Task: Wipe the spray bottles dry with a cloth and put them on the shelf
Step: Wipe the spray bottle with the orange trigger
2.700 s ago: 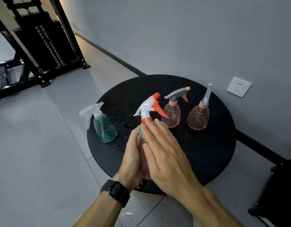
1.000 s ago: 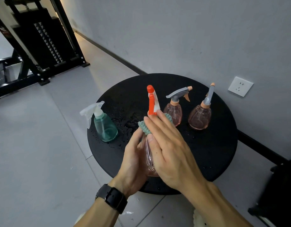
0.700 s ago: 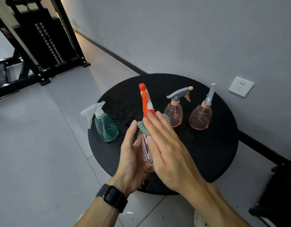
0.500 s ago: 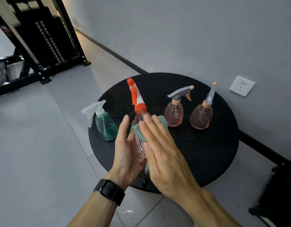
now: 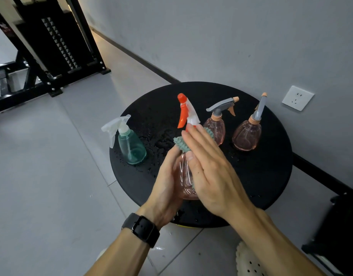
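A grey wall (image 5: 241, 36) and a tiled floor (image 5: 42, 176) fill most of the view, with a black metal rack (image 5: 52, 42) standing at the far left. Near the wall sits a round black surface (image 5: 271, 176), wet with droplets around its left half. A white socket (image 5: 297, 98) is set in the wall beside it. Over the near side of the surface the two hands are brought together around a clear pink bottle (image 5: 184, 176) with an orange and white trigger head, held above the surface with its nozzle pointing away and up. The left hand (image 5: 167, 188), with a black watch (image 5: 142, 230) on its wrist, cups the bottle's left side, fingers curled round the body. The right hand (image 5: 209, 172) lies flat with straight fingers, pressing a green cloth (image 5: 181, 145) against the bottle's right side and shoulder; the cloth peeps out above the fingertips and below the palm. Three more bottles stand upright on the surface: a teal bottle (image 5: 131, 148) with a clear trigger at the left edge among the droplets, a pink bottle (image 5: 216, 126) with a grey trigger just behind the right hand's fingertips, and a second pink one (image 5: 247, 134) to its right, well apart from the hands. A pale perforated shoe (image 5: 249, 261) shows at the bottom edge.
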A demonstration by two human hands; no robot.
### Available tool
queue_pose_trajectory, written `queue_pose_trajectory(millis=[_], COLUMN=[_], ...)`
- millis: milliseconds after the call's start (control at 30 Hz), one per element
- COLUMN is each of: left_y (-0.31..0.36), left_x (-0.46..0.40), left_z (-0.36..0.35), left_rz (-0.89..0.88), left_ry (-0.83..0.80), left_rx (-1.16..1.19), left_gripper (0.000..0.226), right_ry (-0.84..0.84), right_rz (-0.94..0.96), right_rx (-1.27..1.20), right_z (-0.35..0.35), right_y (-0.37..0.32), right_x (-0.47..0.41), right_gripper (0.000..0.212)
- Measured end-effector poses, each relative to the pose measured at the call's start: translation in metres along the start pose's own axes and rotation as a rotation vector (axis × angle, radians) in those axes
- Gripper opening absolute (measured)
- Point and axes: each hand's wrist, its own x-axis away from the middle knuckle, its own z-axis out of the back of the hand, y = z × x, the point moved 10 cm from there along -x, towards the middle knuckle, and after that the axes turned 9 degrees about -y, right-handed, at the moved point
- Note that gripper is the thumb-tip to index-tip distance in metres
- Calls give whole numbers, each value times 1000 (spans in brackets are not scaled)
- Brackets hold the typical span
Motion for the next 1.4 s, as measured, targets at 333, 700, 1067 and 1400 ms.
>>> queue_pose_trajectory(millis=[333,700,1067,1400], left_y=[4,14,2,8], left_x=[0,-4,-3,0], left_z=[15,15,1,8], left_rz=[-20,-111,0,-55], left_ry=[84,84,-1,61], left_rx=[152,60,-110,-121], left_gripper=[61,40,46,39], right_ry=[-6,22,1,-23], right_rz=[-10,60,-84,-45], right_rx=[-26,41,-161,-89], right_z=[-13,-14,8,-6], right_y=[1,-10,17,11], right_x=[7,13,1,4], right_gripper=[51,48,48,52])
